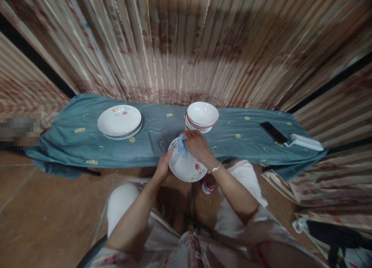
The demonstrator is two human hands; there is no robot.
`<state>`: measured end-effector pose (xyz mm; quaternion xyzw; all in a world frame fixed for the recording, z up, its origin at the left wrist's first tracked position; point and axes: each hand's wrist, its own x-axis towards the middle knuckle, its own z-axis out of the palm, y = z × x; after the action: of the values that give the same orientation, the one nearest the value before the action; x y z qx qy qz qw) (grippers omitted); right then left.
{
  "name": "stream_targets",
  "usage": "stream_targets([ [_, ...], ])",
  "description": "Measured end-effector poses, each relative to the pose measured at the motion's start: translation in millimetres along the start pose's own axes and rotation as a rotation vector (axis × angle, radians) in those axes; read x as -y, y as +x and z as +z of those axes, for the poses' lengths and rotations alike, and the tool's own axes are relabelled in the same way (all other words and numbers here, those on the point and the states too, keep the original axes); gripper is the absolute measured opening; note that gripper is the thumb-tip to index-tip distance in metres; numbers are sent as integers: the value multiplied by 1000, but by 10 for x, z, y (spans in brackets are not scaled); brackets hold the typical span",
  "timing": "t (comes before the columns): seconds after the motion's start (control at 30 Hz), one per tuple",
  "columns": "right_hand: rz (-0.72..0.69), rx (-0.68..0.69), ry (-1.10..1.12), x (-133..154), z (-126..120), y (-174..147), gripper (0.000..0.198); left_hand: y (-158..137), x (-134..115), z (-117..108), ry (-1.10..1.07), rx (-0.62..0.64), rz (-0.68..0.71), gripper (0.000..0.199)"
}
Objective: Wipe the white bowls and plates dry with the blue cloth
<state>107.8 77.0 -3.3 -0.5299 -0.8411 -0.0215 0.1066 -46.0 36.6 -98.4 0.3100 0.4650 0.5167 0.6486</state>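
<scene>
Holding plate (185, 168) between hands (164, 165)

So I'm seeing a plate stack (119, 122) sitting left on the tablecloth (155, 122), bowl stack (202, 115) right of it, single plate (184, 168) overlapping the front edge (116, 166), smartphone (273, 132) lying farther right, curtain (180, 47) hanging behind.

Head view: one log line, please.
left hand: holds plate edge | right hand: cloth on plate | table: stacked plates, stacked bowls, phone

a teal cloth (238, 148) (yellow-patterned) drapes the long table (157, 122). stacked plates (119, 121) rest at left, stacked bowls (202, 114) near the middle, a black phone (273, 132) beside a white object (307, 142) at right.
</scene>
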Motion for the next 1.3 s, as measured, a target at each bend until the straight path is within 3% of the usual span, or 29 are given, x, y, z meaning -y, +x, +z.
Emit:
stream_targets([
  [0.23,212,50,-45,-231,53,-206,25,-41,-80,-20,14,-50,15,70],
  [0.43,401,129,6,-263,103,-366,27,-49,-130,-16,3,-93,100,65],
  [0.8,547,117,152,-169,268,-643,31,-156,-214,40,-45,-98,78,69],
  [1.03,698,-60,699,-188,448,-799,29,-269,-218,123,-85,-115,110,67],
  [1.3,734,-34,1167,61,734,-972,45,-501,-126,208,-42,-211,164,74],
])
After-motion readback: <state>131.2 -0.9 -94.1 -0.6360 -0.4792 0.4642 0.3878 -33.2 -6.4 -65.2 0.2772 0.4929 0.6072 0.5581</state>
